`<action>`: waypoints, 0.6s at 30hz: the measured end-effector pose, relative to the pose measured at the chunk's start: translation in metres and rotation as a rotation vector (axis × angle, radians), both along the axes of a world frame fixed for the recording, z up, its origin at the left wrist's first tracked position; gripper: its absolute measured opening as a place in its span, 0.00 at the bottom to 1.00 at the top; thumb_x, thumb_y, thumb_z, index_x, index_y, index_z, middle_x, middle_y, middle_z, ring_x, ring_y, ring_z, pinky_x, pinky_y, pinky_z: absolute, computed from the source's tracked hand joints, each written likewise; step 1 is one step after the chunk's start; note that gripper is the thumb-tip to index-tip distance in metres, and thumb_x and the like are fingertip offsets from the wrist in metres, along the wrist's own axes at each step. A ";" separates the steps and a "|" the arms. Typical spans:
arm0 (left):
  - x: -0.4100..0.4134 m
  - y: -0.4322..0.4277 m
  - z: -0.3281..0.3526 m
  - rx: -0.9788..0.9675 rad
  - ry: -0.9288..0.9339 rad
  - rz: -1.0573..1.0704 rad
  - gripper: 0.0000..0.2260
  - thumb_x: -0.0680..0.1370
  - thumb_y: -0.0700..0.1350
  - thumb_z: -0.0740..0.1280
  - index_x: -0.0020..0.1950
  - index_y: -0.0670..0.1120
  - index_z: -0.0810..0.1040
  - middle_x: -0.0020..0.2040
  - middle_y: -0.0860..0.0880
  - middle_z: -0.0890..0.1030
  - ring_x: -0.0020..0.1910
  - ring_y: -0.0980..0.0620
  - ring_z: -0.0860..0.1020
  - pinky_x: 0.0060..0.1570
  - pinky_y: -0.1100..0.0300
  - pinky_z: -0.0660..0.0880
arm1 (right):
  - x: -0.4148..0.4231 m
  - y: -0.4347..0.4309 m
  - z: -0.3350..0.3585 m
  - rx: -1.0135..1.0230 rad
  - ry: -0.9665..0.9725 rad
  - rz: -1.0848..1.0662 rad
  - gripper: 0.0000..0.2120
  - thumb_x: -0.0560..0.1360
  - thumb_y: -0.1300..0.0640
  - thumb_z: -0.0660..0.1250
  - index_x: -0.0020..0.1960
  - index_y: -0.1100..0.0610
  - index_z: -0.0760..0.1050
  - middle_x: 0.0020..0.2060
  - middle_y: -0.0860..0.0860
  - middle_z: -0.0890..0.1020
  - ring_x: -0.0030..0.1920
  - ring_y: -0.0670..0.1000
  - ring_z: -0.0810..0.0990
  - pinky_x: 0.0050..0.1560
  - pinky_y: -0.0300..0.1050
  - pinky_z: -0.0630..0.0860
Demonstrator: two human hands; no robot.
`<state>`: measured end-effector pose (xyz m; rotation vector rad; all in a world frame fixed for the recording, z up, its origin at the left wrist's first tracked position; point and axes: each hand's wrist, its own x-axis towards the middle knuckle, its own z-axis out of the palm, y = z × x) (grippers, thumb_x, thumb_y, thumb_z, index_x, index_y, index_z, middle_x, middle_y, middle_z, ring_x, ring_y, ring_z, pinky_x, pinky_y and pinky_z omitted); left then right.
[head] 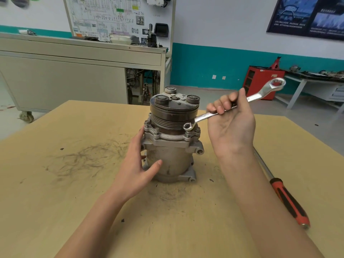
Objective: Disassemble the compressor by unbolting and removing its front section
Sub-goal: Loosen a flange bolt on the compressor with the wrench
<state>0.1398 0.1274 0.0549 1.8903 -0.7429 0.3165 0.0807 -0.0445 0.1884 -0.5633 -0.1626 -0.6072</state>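
while the compressor (171,161) stands upright near the middle of the wooden table (55,183), its dark grooved pulley (173,116) faces up and its grey round body rests on the lower end. just under the pulley runs a flange (167,139) with several bolts standing up around its rim.

the left hand (137,164) lies flat against the left side of the body, fingers straight and together reaching round toward the back, thumb stretched across the front; it presses on the metal and grips nothing.

the right hand (230,123) is raised to the right of the pulley, palm toward the camera, fingers curled round the shank of a shiny ring wrench (204,115). the wrench slopes down to the left: its smaller ring sits right at the top of a bolt (188,135) on the front right of the flange, though i cannot tell whether it is fully seated on the bolt head. its larger ring points up and to the right, in the air.

on the table to the right lies a screwdriver (286,200) with a red and black handle, its shaft partly hidden behind the right forearm.

behind the table stands a grey cabinet (65,81) on wheels, and further right a red tool chest (260,81) against the teal wall.
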 end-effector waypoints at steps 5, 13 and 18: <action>0.001 -0.001 0.000 -0.008 -0.002 0.006 0.38 0.71 0.55 0.67 0.68 0.74 0.44 0.72 0.62 0.59 0.67 0.67 0.64 0.58 0.69 0.68 | -0.012 0.003 -0.014 -0.047 0.058 -0.098 0.17 0.82 0.57 0.53 0.34 0.56 0.63 0.26 0.48 0.66 0.27 0.46 0.65 0.33 0.38 0.68; 0.001 0.000 -0.001 -0.014 -0.004 -0.007 0.40 0.73 0.50 0.71 0.68 0.73 0.45 0.67 0.71 0.57 0.66 0.64 0.65 0.56 0.76 0.65 | -0.032 -0.020 -0.050 -0.766 0.060 -0.371 0.08 0.79 0.58 0.54 0.45 0.54 0.70 0.43 0.53 0.82 0.50 0.53 0.81 0.54 0.48 0.78; -0.001 -0.001 0.001 -0.027 0.019 -0.013 0.37 0.71 0.53 0.68 0.68 0.72 0.45 0.66 0.76 0.54 0.64 0.68 0.63 0.53 0.80 0.65 | -0.035 -0.029 -0.057 -0.935 0.017 -0.442 0.03 0.80 0.55 0.58 0.48 0.52 0.68 0.47 0.51 0.84 0.49 0.53 0.83 0.44 0.43 0.80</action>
